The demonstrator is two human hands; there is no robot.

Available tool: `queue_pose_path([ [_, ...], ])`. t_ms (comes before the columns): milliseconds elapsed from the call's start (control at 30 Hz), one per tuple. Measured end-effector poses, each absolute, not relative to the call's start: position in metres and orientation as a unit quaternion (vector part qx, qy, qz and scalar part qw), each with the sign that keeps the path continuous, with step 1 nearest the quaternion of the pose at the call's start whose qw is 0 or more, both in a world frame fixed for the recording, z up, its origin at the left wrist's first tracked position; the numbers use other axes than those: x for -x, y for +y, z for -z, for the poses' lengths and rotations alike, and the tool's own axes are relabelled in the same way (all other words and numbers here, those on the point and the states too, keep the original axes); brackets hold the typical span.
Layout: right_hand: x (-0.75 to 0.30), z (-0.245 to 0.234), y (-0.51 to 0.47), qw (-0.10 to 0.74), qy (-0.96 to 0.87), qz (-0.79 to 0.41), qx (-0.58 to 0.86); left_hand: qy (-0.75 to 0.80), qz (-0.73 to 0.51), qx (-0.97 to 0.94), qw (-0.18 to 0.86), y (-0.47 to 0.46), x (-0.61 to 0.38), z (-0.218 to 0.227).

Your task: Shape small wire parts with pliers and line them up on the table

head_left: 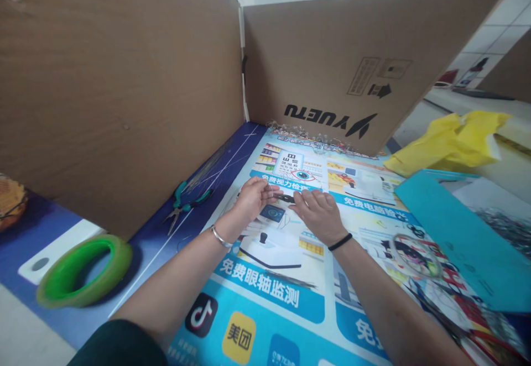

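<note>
ok so the right hand (318,215) has its grip closed on one end of a small dark tool (285,198), held over the printed sheet (307,297). Left hand (253,197) is curled right by the other end, can't tell what it's gripping. Open teal-handled pliers (186,208) lie off to the left, beyond the green tape roll (58,277)
</note>
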State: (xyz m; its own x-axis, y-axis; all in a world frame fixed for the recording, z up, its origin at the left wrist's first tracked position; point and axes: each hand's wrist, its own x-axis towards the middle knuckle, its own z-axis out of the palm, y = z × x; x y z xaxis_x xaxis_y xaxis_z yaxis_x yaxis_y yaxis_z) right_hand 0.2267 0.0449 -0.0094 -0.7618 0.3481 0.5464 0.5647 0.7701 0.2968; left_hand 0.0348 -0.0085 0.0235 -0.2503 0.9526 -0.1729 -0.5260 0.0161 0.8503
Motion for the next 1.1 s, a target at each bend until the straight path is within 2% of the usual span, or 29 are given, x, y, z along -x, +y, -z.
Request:
queue_pose_path([
  [233, -0.225, 0.009, 0.045, 0.229, -0.905, 0.269, 0.238, 0.437, -0.654, -0.225, 0.575, -0.009, -0.035, -0.022],
  [467, -0.226, 0.007, 0.045, 0.220, -0.912, 0.252, 0.236, 0.439, -0.649, -0.215, 0.583, -0.008, -0.034, -0.020],
  [667, -0.225, 0.005, 0.044, 0.241, -0.910, 0.253, 0.224, 0.437, -0.646, -0.211, 0.590, -0.006, -0.033, -0.017],
  [867, -0.224, 0.006, 0.047, 0.296, -0.888, 0.300, 0.186, 0.449, -0.635, -0.204, 0.594, -0.010, -0.035, -0.026],
  [1100, -0.223, 0.003, 0.047, 0.295, -0.887, 0.304, 0.186, 0.448, -0.629, -0.224, 0.594, -0.010, -0.033, -0.024],
])
